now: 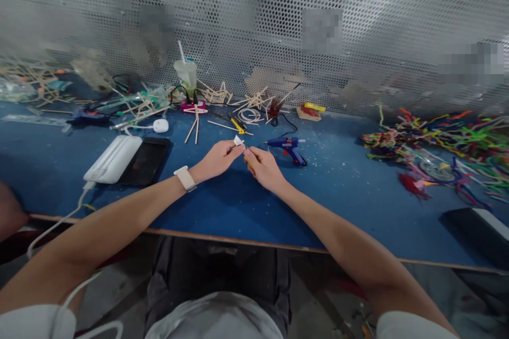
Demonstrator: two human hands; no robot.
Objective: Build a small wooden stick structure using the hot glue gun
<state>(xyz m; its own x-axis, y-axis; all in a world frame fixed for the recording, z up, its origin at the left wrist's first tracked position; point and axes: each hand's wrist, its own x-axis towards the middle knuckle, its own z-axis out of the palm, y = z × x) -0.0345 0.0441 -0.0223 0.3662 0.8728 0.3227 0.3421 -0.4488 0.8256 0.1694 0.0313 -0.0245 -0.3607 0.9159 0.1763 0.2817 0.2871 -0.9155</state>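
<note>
My left hand is closed, pinching a small white piece that sticks up from its fingertips. Close against it, my right hand is wrapped round a thin yellow-handled tool; its tip meets the white piece, and its exact kind is too small to tell. Both hands are above the blue table. Just right of them lies a blue hot glue gun, its nozzle pointing left. A yellow and black utility knife rests behind my hands.
Left of my hands are a white power bank and a black phone. At the back stand a drink cup, a pink power socket and loose wooden sticks. Colourful pipe cleaners heap at right, near a dark case.
</note>
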